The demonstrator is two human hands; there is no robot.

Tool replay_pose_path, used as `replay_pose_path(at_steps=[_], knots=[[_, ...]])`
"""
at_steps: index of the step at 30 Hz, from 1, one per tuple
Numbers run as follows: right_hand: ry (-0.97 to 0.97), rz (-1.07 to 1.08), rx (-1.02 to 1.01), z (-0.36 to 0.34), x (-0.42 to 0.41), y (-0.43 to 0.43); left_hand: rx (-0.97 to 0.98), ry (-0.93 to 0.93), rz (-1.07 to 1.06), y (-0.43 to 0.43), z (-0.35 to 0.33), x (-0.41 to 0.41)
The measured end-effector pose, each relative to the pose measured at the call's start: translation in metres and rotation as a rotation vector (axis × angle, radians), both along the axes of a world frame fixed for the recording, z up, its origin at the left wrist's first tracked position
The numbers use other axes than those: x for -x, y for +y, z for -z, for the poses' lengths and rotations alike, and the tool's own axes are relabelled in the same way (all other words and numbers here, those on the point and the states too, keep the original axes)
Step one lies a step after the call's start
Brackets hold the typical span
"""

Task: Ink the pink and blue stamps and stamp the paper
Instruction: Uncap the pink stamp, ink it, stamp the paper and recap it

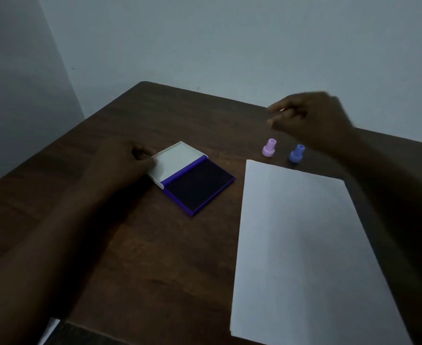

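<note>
An open ink pad [200, 186] with a dark purple surface and a flipped-back white lid [177, 160] lies on the brown table [155, 245]. My left hand [123, 160] rests on the lid's left edge, thumb and fingers on it. A small pink stamp [269, 147] and a small blue stamp [296, 153] stand upright just beyond the top edge of a blank white paper [302, 245]. My right hand [307, 115] hovers above and behind the two stamps, blurred, fingers loosely curled and holding nothing.
The table stands in a corner against pale walls [205, 41]. Its near edge runs along the bottom left, where a white scrap [50, 329] shows below it. The paper's lower corner reaches the table's front edge.
</note>
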State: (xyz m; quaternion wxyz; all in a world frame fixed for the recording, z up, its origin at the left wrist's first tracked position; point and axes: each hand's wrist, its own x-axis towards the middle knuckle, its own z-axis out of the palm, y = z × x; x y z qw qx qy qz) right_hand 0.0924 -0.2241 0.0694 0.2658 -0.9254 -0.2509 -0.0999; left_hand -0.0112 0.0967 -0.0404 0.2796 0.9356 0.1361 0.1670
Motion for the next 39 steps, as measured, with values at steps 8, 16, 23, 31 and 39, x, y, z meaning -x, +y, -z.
replay_pose_path(at_steps=[8, 16, 23, 31, 39], knots=[[0.185, 0.207, 0.279, 0.017, -0.043, -0.005, -0.002, -0.04, 0.004, -0.004, 0.001, -0.005], [0.191, 0.277, 0.429, 0.034, -0.055, 0.004, -0.042, -0.045, 0.033, -0.014, 0.0, -0.004], [0.174, 0.251, 0.409, 0.029, -0.052, 0.005, -0.002, -0.029, 0.043, -0.022, -0.009, -0.001], [0.286, -0.146, -0.088, -0.022, -0.013, 0.029, 0.43, -0.104, 0.228, -0.044, -0.034, 0.004], [0.437, -0.259, -0.29, -0.003, 0.034, 0.061, 0.819, -0.14, 0.448, -0.063, -0.047, 0.014]])
